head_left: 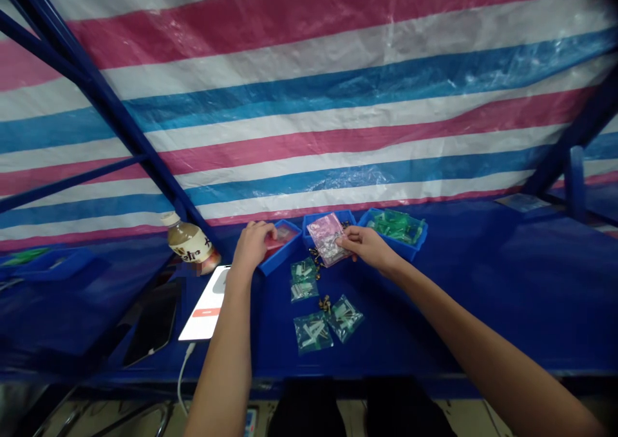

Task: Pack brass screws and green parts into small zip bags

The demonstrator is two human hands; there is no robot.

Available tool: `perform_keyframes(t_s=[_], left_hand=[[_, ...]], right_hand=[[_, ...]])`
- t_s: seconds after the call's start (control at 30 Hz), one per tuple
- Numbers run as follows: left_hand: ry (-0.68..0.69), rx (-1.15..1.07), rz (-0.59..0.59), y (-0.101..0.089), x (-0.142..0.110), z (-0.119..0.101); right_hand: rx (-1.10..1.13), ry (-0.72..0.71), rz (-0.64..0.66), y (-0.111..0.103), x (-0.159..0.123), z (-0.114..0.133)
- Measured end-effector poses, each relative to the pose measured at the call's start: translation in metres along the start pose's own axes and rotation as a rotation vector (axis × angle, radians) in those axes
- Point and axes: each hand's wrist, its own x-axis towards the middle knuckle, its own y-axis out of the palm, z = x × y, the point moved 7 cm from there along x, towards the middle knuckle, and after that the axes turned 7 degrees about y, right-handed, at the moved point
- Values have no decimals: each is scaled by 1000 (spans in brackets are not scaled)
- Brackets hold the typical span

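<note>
My left hand [252, 247] rests at the near rim of a blue plastic tray [279, 263], its fingers curled over reddish contents. Whether it grips anything is hidden. My right hand [365, 245] pinches a pink-tinted plastic bag of small parts [327, 239] above a middle blue tray [329, 219]. A third blue tray [386, 244] holding green parts [394, 226] stands just beyond that hand. Several small clear bags of green and white parts [313, 333] lie on the blue table [434, 308], with small brass fittings [324, 303] among them.
A capped bottle of tea [189, 241] and a lit smartphone [205, 302] with a charging cable [181, 376] stand left of my left forearm. A dark phone or tablet [152, 324] lies further left. A striped tarp [309, 102] and blue metal frame bars [106, 109] rise behind the table.
</note>
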Motion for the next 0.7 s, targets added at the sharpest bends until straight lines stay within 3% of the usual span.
perform_keyframes(t_s=[0.1, 0.2, 0.3, 0.47, 0.6, 0.7], left_hand=[[-41, -56, 52, -3, -3, 16], [-95, -52, 9, -15, -5, 24], [-142, -74, -4, -18, -4, 19], [-57, -165, 170, 3, 1, -5], [-75, -184, 107, -2, 0, -2], [-92, -213, 174, 0, -3, 2]], right_hand=[[11, 7, -16, -2, -1, 3], [20, -7, -39, -4, -1, 6], [37, -24, -67, -3, -1, 7], [37, -21, -46, 4, -2, 5], [17, -24, -38, 4, -2, 5], [25, -19, -34, 4, -1, 5]])
